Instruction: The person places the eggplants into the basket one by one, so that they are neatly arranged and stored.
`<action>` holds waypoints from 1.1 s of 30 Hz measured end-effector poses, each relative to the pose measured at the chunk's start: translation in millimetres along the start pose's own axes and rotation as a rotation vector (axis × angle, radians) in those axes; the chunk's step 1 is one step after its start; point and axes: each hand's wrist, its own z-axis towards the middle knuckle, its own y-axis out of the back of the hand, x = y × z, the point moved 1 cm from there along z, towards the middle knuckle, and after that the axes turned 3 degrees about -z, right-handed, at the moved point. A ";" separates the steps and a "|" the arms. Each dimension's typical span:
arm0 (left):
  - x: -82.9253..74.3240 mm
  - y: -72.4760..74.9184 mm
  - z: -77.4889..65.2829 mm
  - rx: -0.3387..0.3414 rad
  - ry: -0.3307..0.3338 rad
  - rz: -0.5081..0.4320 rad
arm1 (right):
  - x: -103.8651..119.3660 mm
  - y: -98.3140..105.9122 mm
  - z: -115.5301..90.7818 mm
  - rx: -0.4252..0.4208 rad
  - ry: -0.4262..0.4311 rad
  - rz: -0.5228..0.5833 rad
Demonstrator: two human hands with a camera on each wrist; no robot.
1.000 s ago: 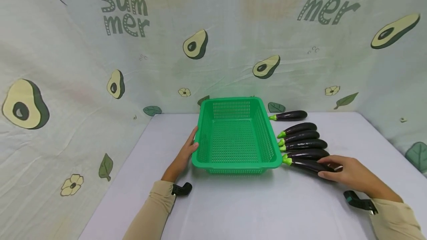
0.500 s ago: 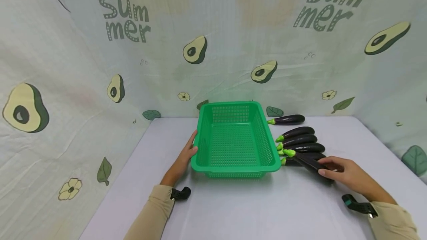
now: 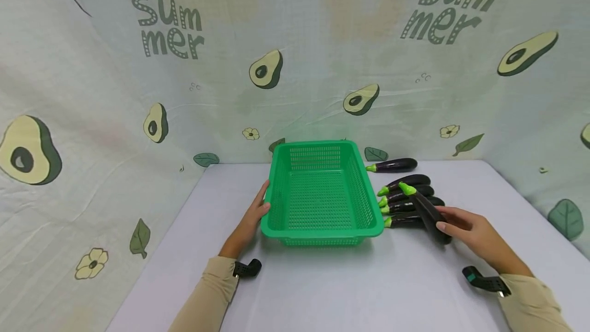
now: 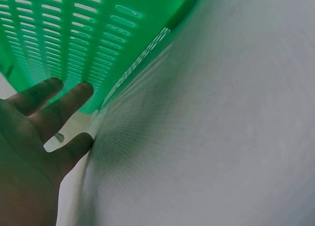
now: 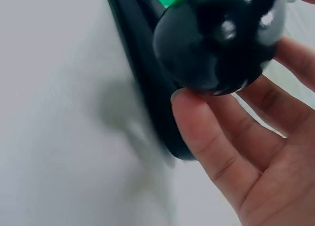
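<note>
My right hand [image 3: 475,232] grips a dark purple eggplant [image 3: 427,214] near its rounded end, with thumb and fingers around it. The eggplant is tilted, its green stem end pointing up and away. In the right wrist view its glossy end [image 5: 216,44] hangs above another eggplant [image 5: 152,83] on the table. A green perforated plastic basket [image 3: 322,233] stands in the middle, nothing inside. My left hand [image 3: 249,224] rests against its left side; the left wrist view shows straight, spread fingers [image 4: 61,108] at the slotted wall.
Several more eggplants [image 3: 407,221] lie in a row right of the basket, stems toward it. One eggplant [image 3: 396,165] lies apart at the far edge. The white table [image 3: 341,291] meets a patterned cloth [image 3: 304,117] behind and at both sides.
My right hand has taken up the nearest eggplant from the row, raising its stem end first, then lifting it up and leftward. The left hand and basket have stayed put.
</note>
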 end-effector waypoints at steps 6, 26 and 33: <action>-1.9 -0.2 -0.5 -0.005 -0.016 -0.001 | 7.7 -3.7 8.2 -0.019 0.037 0.045; -1.6 -2.4 0.2 -0.021 -0.044 0.080 | 35.1 -20.8 45.1 -0.004 0.128 0.128; -1.1 -2.2 -0.8 -0.022 -0.064 0.089 | 40.0 -26.8 56.8 0.003 0.114 0.162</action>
